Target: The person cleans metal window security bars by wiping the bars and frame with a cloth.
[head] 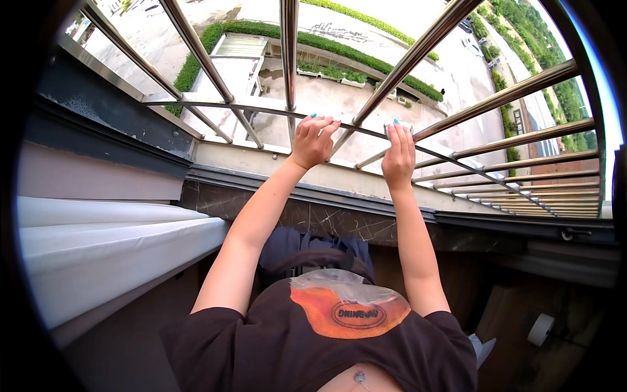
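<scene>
Both arms reach forward over the windowsill to the flat metal crossbar (362,126) of a window guard. My left hand (313,142) has its fingers bent over this crossbar, between two round metal bars. To its right, my right hand (399,159) presses a small whitish wad (410,128), perhaps cloth or tissue, against the same crossbar. Its fingers hide most of the wad. A round metal bar (411,56) slants outward between the two hands.
Below my forearms run a dark window track (303,190) and a dark veined stone sill (318,215). A white curtain (122,240) hangs at left. A white roll (541,330) is low at right. Beyond the bars lies a paved yard far below, with a hedge (338,46).
</scene>
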Available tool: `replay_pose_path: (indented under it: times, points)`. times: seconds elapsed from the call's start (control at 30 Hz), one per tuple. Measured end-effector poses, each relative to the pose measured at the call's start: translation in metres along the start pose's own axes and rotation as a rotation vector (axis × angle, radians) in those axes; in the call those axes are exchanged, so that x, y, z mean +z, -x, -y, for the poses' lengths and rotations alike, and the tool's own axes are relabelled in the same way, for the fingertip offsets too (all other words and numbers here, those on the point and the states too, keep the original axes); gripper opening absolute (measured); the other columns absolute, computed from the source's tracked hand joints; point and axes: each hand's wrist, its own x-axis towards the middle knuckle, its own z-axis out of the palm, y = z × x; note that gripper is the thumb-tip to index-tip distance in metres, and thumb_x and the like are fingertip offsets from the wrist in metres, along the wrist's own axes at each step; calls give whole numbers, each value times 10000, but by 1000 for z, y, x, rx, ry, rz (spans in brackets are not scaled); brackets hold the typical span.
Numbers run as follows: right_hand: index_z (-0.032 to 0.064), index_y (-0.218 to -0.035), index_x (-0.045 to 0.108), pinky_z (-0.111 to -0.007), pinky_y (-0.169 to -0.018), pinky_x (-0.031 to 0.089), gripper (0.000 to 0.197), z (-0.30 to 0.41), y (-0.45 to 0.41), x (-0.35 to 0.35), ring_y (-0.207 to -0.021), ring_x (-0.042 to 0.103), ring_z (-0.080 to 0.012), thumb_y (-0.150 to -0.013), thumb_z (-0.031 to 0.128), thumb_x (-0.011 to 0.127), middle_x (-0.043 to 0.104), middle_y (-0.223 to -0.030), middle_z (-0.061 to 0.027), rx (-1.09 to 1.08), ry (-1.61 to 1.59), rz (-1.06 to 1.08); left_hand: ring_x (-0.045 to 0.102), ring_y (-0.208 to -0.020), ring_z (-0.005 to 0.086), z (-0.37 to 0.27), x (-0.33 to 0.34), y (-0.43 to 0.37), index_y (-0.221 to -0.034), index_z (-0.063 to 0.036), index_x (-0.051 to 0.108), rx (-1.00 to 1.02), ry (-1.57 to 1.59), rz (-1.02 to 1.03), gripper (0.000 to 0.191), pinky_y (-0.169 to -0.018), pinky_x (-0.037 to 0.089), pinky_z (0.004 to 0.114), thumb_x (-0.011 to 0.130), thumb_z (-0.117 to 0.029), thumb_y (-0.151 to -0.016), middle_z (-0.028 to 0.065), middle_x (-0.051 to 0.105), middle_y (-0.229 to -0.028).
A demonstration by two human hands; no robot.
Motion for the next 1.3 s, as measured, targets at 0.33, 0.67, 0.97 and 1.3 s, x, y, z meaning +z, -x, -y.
replay_pose_path:
  times: [0.33,0.67,0.97,1.3]
  points:
    - [-51,-1148,554,-463,-1018,350,486,48,-7,36,-1164,476,-354,-675,-113,461,557,-1200,-175,136,-100,-85,496,-1036,216,1,8,2,-1062,-137,641,8,-5,-20,392,-965,360,384,569,-22,-695,26,567,-1090]
    - [-3,-1232,506,-425,-1035,341,551,37,-9,15,-1201,466,-319,-693,99,556,506,-1286,-149,10,24,107,477,-1069,196,5,7,4,-1103,-142,622,49,-27,22,401,-995,351,372,537,-48,-723,6,540,-1133]
    - [-28,-1252,467,-452,-1044,345,587,9,5,-4,-1204,443,-368,-666,-41,512,492,-1270,-191,82,34,92,479,-1062,188,11,7,6,-1103,-144,616,77,-43,-3,398,-993,346,361,552,-48,-721,0,549,-1127]
    - [-80,-1190,510,-460,-1050,325,524,72,-9,32,-1216,431,-378,-668,-74,459,502,-1253,-207,224,-115,-30,477,-1076,196,8,4,0,-1136,-133,597,83,-16,42,421,-996,353,368,547,-49,-727,9,534,-1129]
